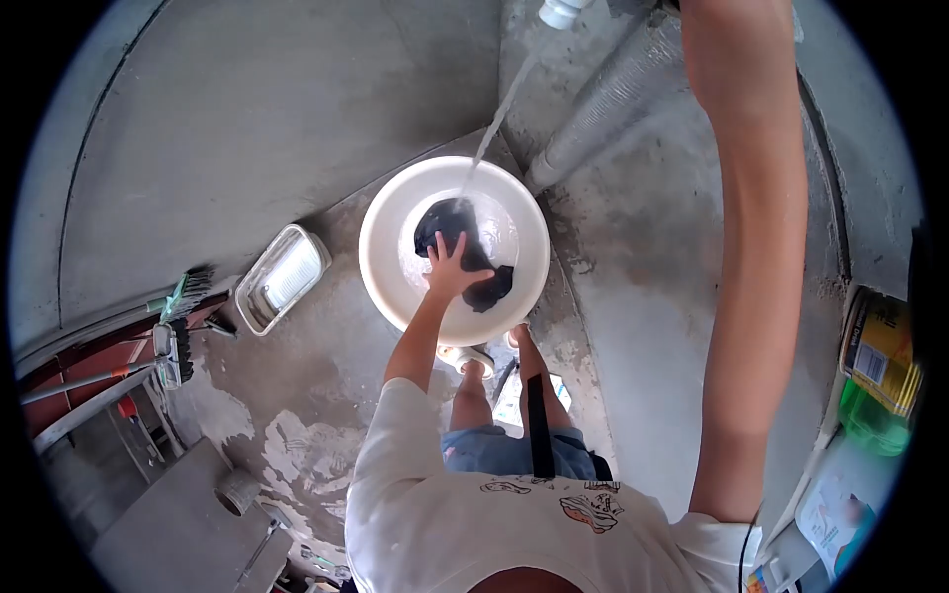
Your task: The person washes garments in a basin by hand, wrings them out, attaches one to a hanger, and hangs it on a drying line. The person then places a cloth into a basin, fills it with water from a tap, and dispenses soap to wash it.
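Right arm point(756, 247), left fingers point(459, 247) on dark cloth point(491, 289)

passage over basin point(538, 247) at right, water stream point(505, 104) at far side, pipe point(603, 114) perhaps near

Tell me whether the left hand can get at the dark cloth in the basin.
Very likely yes: the left hand lies spread over the dark cloth, the basin is uncovered, and the water stream blocks nothing.
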The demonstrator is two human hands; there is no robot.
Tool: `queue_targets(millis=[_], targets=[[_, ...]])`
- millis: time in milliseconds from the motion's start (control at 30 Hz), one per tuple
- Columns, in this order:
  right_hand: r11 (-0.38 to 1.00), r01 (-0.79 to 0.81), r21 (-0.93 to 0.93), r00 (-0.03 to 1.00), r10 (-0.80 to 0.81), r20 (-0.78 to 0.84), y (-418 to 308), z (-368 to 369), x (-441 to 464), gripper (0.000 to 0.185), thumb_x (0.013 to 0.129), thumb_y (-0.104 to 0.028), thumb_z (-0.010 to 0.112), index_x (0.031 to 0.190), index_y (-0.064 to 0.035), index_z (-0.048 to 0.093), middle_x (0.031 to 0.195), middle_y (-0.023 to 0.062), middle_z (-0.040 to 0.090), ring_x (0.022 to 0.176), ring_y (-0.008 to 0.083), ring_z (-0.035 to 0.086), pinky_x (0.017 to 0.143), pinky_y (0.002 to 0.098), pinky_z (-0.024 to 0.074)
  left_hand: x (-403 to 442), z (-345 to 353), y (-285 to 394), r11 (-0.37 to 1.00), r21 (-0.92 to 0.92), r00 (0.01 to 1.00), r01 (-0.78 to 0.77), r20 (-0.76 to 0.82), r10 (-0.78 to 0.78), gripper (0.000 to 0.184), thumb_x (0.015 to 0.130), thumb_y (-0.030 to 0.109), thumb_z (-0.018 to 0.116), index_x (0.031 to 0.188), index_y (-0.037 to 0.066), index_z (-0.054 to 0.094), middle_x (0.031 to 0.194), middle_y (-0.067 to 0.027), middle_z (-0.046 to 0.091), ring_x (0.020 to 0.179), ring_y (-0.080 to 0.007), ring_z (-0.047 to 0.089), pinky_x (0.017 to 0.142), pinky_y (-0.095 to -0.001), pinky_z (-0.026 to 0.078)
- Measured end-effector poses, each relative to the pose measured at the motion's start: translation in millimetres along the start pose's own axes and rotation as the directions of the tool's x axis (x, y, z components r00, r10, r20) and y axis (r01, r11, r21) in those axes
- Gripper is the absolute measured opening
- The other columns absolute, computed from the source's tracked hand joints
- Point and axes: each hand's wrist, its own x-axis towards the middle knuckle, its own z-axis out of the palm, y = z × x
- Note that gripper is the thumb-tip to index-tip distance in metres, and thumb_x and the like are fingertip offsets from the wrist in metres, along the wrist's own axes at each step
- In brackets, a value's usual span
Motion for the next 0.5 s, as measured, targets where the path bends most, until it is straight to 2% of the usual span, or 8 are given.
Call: queue_targets(millis=[67,133,167,267,333,400,433,500], targets=[[1.000,0.009,0.009,0.993,-0.010,0.116,12,9,3,0.006,0.060,-0.004,0.044,0.063,-0.0063,0.039,0.076,0.0018,0.037,0.070,0.0121,0.037,0.064,0.0235,0.0320,9,32,12,0.957,0.291,1.000,0.008,-0.016,-0.004,0.088,0.047,0.050,0.073,0.123,0.030,0.034,0.135,-0.0183,0.009,0.121,-0.0401,0.014,0.088,-0.0560,0.027],[0.968,0.236,-0.083,0.962,-0.245,-0.122,22,32,-1,0.004,0.061,-0.006,0.042,0.063,-0.0069,0.039,0.078,0.0025,0.039,0.074,0.0124,0.039,0.071,0.0237,0.0314,34,62,-8,0.979,0.062,0.953,-0.196,-0.222,0.205,0.043,0.056,0.030,0.072,0.093,0.015,0.056,0.122,-0.0191,0.033,0.105,-0.0342,0.039,0.073,-0.0397,0.043],[0.950,0.290,-0.114,0.930,-0.308,-0.199,25,44,-5,0.004,0.061,-0.007,0.042,0.064,-0.0071,0.039,0.079,0.0027,0.040,0.076,0.0126,0.039,0.074,0.0238,0.0311,38,63,-11,0.981,-0.105,0.950,-0.166,-0.285,0.130,0.034,0.059,0.026,0.070,0.086,0.011,0.057,0.107,-0.0189,0.044,0.092,-0.0320,0.046,0.068,-0.0376,0.044],[0.976,0.190,-0.106,0.950,-0.210,-0.229,19,53,-6,0.004,0.061,-0.007,0.041,0.064,-0.0073,0.039,0.079,0.0035,0.040,0.078,0.0131,0.039,0.077,0.0242,0.0297,44,21,14,0.850,-0.387,0.830,-0.357,-0.549,0.098,0.019,0.065,0.018,0.064,0.075,0.003,0.058,0.064,-0.0156,0.057,0.059,-0.0299,0.055,0.058,-0.0362,0.043],[0.981,0.139,-0.133,0.955,-0.169,-0.246,14,46,-3,0.004,0.061,-0.008,0.041,0.065,-0.0075,0.039,0.080,0.0041,0.040,0.080,0.0135,0.039,0.079,0.0244,0.0287,34,-32,37,0.770,-0.476,0.871,-0.424,-0.446,0.204,0.022,0.069,0.024,0.061,0.075,0.003,0.058,0.059,-0.0138,0.057,0.060,-0.0302,0.056,0.056,-0.0378,0.042],[0.984,0.099,-0.148,0.955,-0.136,-0.263,12,43,-5,0.004,0.061,-0.008,0.041,0.065,-0.0076,0.039,0.080,0.0044,0.040,0.080,0.0137,0.039,0.080,0.0245,0.0282,37,-63,37,0.910,-0.201,0.915,-0.362,-0.264,0.305,0.028,0.073,0.031,0.055,0.073,0.003,0.059,0.055,-0.0123,0.056,0.054,-0.0279,0.056,0.054,-0.0347,0.043],[0.982,0.111,-0.151,0.959,-0.146,-0.245,13,42,-5,0.005,0.060,-0.008,0.041,0.065,-0.0082,0.039,0.080,0.0048,0.040,0.081,0.0140,0.040,0.080,0.0250,0.0288,43,-73,32,0.969,-0.159,0.980,-0.191,0.027,0.197,0.041,0.074,0.044,0.052,0.092,0.008,0.059,0.087,-0.0184,0.059,0.085,-0.0296,0.056,0.069,-0.0390,0.044],[0.979,0.134,-0.156,0.960,-0.168,-0.224,10,46,-4,0.007,0.060,-0.008,0.040,0.066,-0.0088,0.039,0.081,0.0052,0.040,0.081,0.0142,0.040,0.080,0.0255,0.0293,38,-41,7,0.989,0.083,0.983,-0.122,-0.126,0.132,0.051,0.071,0.050,0.052,0.104,0.012,0.053,0.108,-0.0211,0.042,0.103,-0.0331,0.039,0.077,-0.0481,0.036]])
